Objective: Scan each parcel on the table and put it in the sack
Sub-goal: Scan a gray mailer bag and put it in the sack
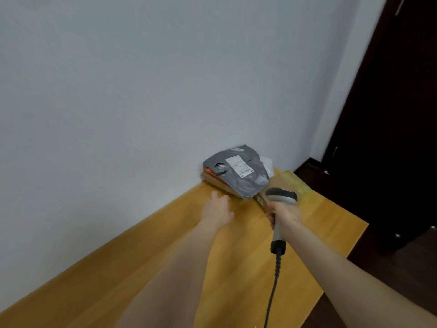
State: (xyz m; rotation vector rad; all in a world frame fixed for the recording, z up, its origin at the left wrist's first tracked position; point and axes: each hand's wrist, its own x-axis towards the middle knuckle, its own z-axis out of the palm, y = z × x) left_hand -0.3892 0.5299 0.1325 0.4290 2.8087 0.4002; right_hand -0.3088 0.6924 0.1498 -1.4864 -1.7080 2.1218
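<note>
The right hand [285,215] is closed around the handle of a barcode scanner [281,197]. The head of the scanner points toward the far end of the table, where the parcels lie. Its black cable [272,287] hangs down toward the near edge of the view. The left hand [218,209] is open and holds nothing; its fingers are stretched forward, low over the wood and just beside the pile, but I cannot tell if they touch it.

The pile is in the far corner against the wall. On top is a grey plastic mailer bag [238,172] with a white shipping label [240,168] facing up. Under it is a flat brown cardboard parcel [220,182], and something orange shows at the left edge between them. A white bag is partly hidden behind. To the right lies another flat cardboard piece [289,181] with tape on it.

I judge that the step in hand is the scan of the next parcel: the left hand goes to take or steady a parcel, and the scanner waits. The next move needs the label flat and turned to the scanner head, because the soft bag is wrinkled.

The sack is not in view.

The wooden table [236,268] is yellow-brown and smooth. It stands against a plain white wall [142,79], and a dark door [397,114] is at the right.
</note>
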